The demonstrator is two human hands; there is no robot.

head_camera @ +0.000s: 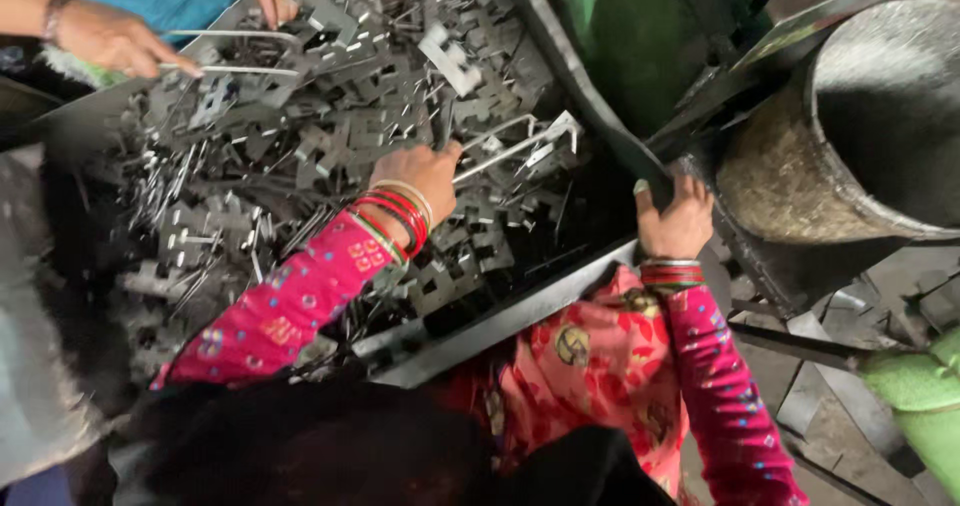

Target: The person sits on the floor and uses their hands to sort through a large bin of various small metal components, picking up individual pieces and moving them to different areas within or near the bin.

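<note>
While the right hand [678, 224] gripped the metal tray's rim [560, 301], the left hand [425, 178] closed on a bent wire piece [520, 146] among stamped metal parts [330, 116].

Four hands are showing: the wearer's left hand [425, 178] and right hand [677, 224], plus a co-worker's two hands [112, 42] at the far edge. One metal tray [520, 316] is holding stamped metal pieces [330, 106] too numerous to count. One large drum [850, 136] is standing at the right. Both wrists are wearing several bangles [400, 216], number unclear.
</note>
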